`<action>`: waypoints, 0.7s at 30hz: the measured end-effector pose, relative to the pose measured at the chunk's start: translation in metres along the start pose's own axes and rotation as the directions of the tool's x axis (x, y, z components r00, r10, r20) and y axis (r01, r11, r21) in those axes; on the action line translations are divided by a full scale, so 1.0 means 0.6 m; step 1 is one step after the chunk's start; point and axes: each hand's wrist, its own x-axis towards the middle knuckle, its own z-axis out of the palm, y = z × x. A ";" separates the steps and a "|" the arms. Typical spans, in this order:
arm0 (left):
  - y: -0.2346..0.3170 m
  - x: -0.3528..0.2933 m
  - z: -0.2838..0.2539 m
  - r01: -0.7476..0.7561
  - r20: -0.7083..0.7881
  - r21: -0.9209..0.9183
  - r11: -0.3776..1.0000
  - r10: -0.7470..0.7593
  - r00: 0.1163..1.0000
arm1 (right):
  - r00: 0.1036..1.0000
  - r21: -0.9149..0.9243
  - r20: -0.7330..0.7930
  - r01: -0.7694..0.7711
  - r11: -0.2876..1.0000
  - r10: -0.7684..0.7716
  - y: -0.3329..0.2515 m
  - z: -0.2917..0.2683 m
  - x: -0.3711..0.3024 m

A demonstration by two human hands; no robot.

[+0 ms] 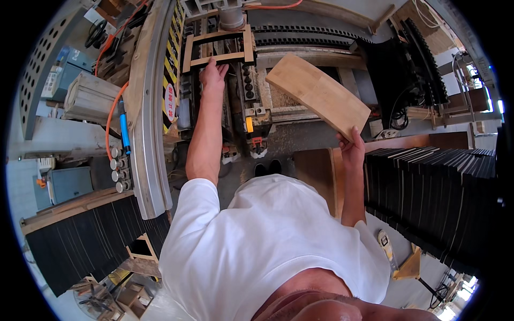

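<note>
A pale wooden frame (233,57) lies on the machine at the top, its opening showing black. At its near rail is my left hand (213,76), thumb over the rail and fingers along the underside. My right hand (352,147) grips a thick, light wooden board (318,91) by its near right corner. The board is tilted, its far end pointing up and left, and it hangs above the machine's right part. A grey cylinder (231,18) stands just beyond the frame.
A metal beam (145,117) with black-and-yellow striping runs along my left. Black panels are stacked at my right (423,198) and lower left (85,235). Chain-like tracks (305,35) cross the back. An orange hose (110,123) hangs at the left. Sawdust lies on the floor (292,142).
</note>
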 end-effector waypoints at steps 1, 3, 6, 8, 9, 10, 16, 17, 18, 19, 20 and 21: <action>-0.001 0.002 0.000 -0.001 0.000 -0.007 1.000 0.001 1.000 | 1.000 0.004 0.001 0.002 1.000 -0.002 -0.001 0.000 0.001; 0.000 0.006 -0.004 -0.002 -0.010 -0.009 1.000 0.001 1.000 | 1.000 0.016 0.000 0.000 1.000 0.000 0.001 0.000 -0.005; 0.006 0.005 -0.015 -0.001 -0.031 -0.011 1.000 0.001 1.000 | 1.000 0.039 -0.015 -0.006 0.999 0.006 0.008 0.001 -0.015; 0.003 -0.001 -0.021 0.000 -0.040 -0.027 1.000 -0.001 0.999 | 0.999 0.049 -0.039 -0.006 0.999 0.008 0.008 0.000 -0.016; 0.000 -0.005 -0.022 -0.001 -0.043 -0.027 1.000 0.000 0.999 | 0.999 0.050 -0.035 -0.005 0.999 0.006 0.005 0.002 -0.016; -0.003 -0.009 -0.023 -0.003 -0.047 -0.028 1.000 0.001 0.999 | 0.999 0.050 -0.032 -0.004 0.999 0.006 0.002 0.005 -0.017; -0.007 -0.020 -0.029 -0.023 -0.025 -0.035 0.999 0.022 0.999 | 1.000 0.043 0.016 -0.011 0.999 0.010 -0.002 0.009 -0.002; -0.006 -0.018 -0.029 -0.021 -0.028 -0.035 0.999 0.020 0.999 | 1.000 0.042 0.016 -0.014 0.999 0.014 0.000 0.012 -0.001; -0.009 -0.014 -0.022 -0.011 -0.043 -0.036 0.999 0.009 0.999 | 0.999 0.048 0.034 -0.021 0.999 0.019 -0.002 0.010 0.001; -0.012 -0.007 -0.014 0.002 -0.055 -0.037 0.999 -0.004 0.998 | 0.999 0.055 0.049 -0.025 0.998 0.022 -0.004 0.008 0.001; -0.015 0.000 -0.005 0.018 -0.063 -0.035 0.999 -0.021 0.998 | 0.998 0.064 0.059 -0.026 0.998 0.023 -0.006 0.005 0.002; -0.024 0.013 -0.011 0.011 -0.062 -0.030 0.999 -0.012 0.998 | 0.998 0.063 0.054 -0.038 0.997 0.034 -0.007 0.001 -0.006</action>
